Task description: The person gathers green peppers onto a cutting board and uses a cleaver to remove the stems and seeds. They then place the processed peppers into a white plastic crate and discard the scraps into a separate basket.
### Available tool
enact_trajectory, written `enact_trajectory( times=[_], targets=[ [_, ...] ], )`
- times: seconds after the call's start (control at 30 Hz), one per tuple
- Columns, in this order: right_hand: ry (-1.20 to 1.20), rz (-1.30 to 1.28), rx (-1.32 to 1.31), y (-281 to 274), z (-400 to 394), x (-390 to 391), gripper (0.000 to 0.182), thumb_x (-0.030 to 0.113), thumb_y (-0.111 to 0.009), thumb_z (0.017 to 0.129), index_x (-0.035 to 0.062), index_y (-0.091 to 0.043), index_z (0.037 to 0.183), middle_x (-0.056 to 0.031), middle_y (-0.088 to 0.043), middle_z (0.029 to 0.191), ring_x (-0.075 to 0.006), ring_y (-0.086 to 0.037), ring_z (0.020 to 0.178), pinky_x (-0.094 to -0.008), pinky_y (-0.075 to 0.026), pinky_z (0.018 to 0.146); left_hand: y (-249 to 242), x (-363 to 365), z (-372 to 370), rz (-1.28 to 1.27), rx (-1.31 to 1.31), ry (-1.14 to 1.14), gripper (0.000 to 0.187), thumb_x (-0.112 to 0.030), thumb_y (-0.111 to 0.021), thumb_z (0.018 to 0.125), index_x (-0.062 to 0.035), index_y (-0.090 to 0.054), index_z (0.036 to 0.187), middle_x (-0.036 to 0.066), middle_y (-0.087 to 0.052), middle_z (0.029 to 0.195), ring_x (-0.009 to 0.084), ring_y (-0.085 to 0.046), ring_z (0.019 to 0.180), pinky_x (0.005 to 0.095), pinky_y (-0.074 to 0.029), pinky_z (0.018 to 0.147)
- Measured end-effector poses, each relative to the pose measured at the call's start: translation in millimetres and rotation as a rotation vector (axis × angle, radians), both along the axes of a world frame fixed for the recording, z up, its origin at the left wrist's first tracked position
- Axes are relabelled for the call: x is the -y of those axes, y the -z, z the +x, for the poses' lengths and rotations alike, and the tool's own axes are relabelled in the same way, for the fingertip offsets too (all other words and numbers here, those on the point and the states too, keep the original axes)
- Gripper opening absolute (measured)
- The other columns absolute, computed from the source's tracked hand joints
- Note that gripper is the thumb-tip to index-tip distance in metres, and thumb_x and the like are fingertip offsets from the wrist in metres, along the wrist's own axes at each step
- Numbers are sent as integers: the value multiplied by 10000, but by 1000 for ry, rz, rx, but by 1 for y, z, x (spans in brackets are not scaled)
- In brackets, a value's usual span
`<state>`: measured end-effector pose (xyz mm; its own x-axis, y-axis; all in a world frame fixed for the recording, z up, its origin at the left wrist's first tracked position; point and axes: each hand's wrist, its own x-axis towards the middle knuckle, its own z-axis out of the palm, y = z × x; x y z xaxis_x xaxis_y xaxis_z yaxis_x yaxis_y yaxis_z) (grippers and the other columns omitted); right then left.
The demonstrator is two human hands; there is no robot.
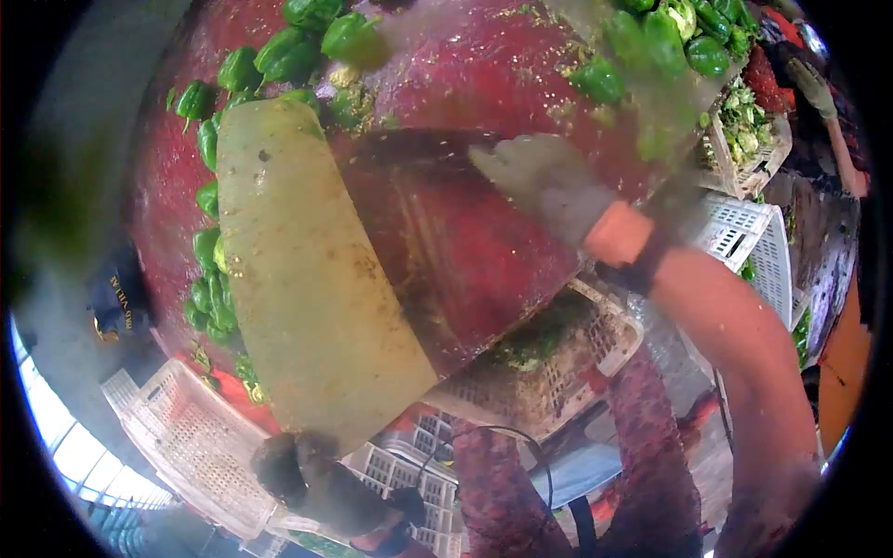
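A pale yellow-green cutting board, dotted with bits of scrap, is slanted across the red tabletop. My left hand, in a dark, wet-looking glove, grips the board's near end, with its fingers partly hidden. My right hand, in a pale glove, is low over the red surface to the right of the board, fingers stretched toward it and slightly blurred. Beside the board, the tabletop shows a dark, wet-looking patch with streaks. Green bell peppers line the board's far-left side, and more peppers lie beyond its top end.
Another pile of green peppers is at the upper right. Below the table edge is a crate with green scraps. White plastic crates stand lower left and another crate at right. Another person's gloved hand shows far right.
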<state>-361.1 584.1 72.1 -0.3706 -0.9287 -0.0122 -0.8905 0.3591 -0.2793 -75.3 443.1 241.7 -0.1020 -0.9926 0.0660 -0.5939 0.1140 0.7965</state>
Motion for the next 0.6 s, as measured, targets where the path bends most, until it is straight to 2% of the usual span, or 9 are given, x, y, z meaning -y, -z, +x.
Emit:
enact_trajectory(
  times=[0.1, 0.17, 0.23, 0.3, 0.37, 0.43, 0.5, 0.6],
  targets=[
    [-175, 76, 18, 4, 11, 2, 512, 114, -612, 810, 11, -531, 1305, -99, -627, 900, -290, -631, 811, -429, -510, 695, 1, 15, 17, -92, 14, 11, 179, -64, -672, 893, -88, -600, 1055, 9, -583, 889, 115, -515, 746, 263, -426, 661],
    [-339, 161, 60, -6, 31, -24, 537, 116, -607, 813, -3, -505, 1326, -89, -634, 889, -291, -636, 811, -433, -512, 692, 6, 32, 37, -108, -63, 45, 225, -74, -680, 891, -91, -605, 1103, 20, -595, 881, 120, -521, 721, 261, -425, 643],
    [-447, 674, 374, -22, 61, -29, 572, 106, -587, 830, 11, -466, 1381, -139, -635, 963, -326, -652, 853, -451, -529, 735, 5, 38, 39, -92, -141, 1, 221, -74, -681, 890, -91, -603, 1096, 21, -595, 878, 120, -522, 712, 257, -424, 641],
    [-600, 205, 477, -12, 99, -95, 423, 147, -494, 921, -12, -522, 1312, -155, -652, 929, -327, -669, 829, -440, -529, 673, 1, 44, 47, -61, -57, 85, 216, -73, -687, 884, -91, -599, 1081, 23, -597, 895, 119, -525, 722, 252, -425, 642],
    [-476, -181, 807, 18, 149, -149, 454, 147, -494, 929, -38, -481, 1343, -146, -641, 901, -321, -648, 835, -434, -522, 680, -1, 42, 47, -56, -6, 137, 219, -57, -690, 876, -92, -598, 1072, 20, -595, 907, 119, -531, 741, 252, -434, 653],
    [-485, 42, 689, 0, 166, -175, 450, 145, -511, 925, -17, -493, 1345, -144, -628, 874, -319, -635, 806, -432, -516, 665, -1, 23, 33, 9, -89, 83, 239, -23, -692, 861, -93, -592, 1067, 15, -586, 918, 121, -542, 784, 256, -455, 676],
    [-384, 222, 755, -17, 170, -202, 466, 145, -542, 912, 2, -498, 1353, -136, -613, 839, -314, -624, 775, -431, -510, 656, 8, 5, 27, 63, -111, 130, 280, -15, -691, 859, -90, -561, 1095, 25, -594, 948, 130, -557, 812, 262, -478, 645],
    [-10, 385, 960, -58, 157, -225, 447, 117, -580, 896, 25, -544, 1333, -121, -632, 853, -272, -631, 734, -400, -516, 650, 26, -31, 6, 114, -12, 389, 296, 5, -707, 847, -88, -554, 1082, 39, -607, 978, 142, -576, 834, 293, -522, 694]
  ],
)
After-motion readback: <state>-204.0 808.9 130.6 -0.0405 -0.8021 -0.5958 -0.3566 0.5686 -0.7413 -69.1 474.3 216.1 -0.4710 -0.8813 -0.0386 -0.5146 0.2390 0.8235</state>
